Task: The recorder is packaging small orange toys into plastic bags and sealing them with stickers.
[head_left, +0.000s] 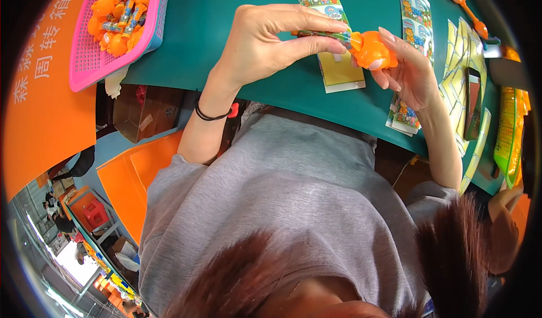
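Note:
My left hand (pixel 265 41) pinches a thin clear tube (pixel 322 34) of coloured sweets between thumb and fingers. The tube's end meets an orange plastic toy (pixel 371 50), which my right hand (pixel 406 69) grips from the right side. Both hands hover just above the green table (pixel 214 30). A yellow card (pixel 340 72) lies on the table right under the toy.
A pink basket (pixel 90 52) of orange toys and sweet tubes stands at the far left. Printed cartoon cards (pixel 416 18) and stacks of yellow cards (pixel 460 64) lie to the right, beside a dark phone (pixel 472 100). An orange crate (pixel 39 92) sits left of the table.

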The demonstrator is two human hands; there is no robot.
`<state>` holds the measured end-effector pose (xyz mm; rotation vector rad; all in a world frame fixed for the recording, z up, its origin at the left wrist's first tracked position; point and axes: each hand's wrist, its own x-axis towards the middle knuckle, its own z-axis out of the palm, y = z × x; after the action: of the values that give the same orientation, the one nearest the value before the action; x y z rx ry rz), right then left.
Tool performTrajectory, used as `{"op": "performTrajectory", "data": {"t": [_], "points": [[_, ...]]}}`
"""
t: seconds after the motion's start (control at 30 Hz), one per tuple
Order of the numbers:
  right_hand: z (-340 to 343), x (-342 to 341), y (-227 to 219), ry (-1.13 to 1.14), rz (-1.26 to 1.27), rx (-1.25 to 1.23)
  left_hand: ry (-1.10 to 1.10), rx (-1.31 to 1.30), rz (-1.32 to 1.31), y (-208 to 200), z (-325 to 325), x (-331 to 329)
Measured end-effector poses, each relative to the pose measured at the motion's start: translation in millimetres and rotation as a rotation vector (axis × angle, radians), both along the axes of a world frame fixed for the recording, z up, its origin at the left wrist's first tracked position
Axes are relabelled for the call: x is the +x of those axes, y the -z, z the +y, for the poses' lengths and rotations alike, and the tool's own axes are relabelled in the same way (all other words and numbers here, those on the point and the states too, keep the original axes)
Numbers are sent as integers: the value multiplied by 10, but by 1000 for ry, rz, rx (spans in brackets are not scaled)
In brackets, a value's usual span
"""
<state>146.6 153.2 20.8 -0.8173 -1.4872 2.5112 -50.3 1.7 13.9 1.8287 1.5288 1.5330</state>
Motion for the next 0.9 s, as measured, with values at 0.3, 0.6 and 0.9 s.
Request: {"op": "performTrajectory", "data": {"t": [0.3,0.6,0.9], "points": [[37,-7,-75,-165,-33,320,-70,-297,-183,-9,8,153],[-34,-147,-46,-286,-28,621,-58,-385,-97,40,-226,111],[649,-1082,57,-180,-9,1572,-1151,-129,579,-457,-987,-1322]]}}
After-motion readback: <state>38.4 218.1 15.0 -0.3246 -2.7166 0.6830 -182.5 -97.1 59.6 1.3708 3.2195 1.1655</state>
